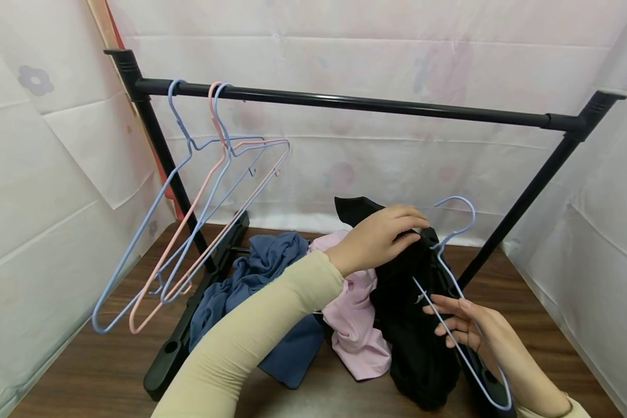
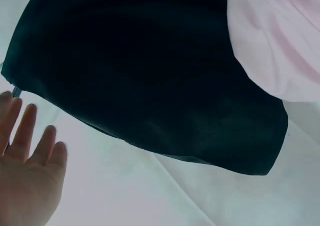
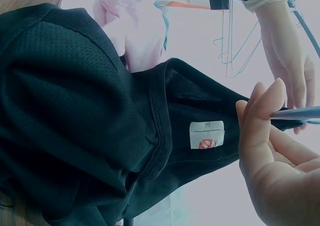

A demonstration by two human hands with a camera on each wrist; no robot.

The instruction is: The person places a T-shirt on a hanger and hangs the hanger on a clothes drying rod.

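Observation:
My left hand (image 1: 381, 238) reaches across to the top edge of a black mesh shirt (image 1: 397, 290) and pinches the cloth beside the hanger's neck. A white label with a red mark (image 3: 206, 136) shows inside the shirt's neckline. To the right, my right hand (image 1: 480, 331) holds a light blue clothes hanger (image 1: 462, 348) by its side, with the wire running between thumb and fingers. The hanger's hook points up, and part of its frame is hidden by the shirt. In the left wrist view the left fingers (image 2: 45, 146) meet the shirt's corner.
A black clothes rack (image 1: 345, 101) spans the view. At its left end hang two blue hangers (image 1: 136, 249) and a pink hanger (image 1: 162, 267). On the brown tabletop (image 1: 83, 360) lie a pink garment (image 1: 357, 342) and a blue garment (image 1: 245, 273). White sheets (image 1: 319, 58) surround the table.

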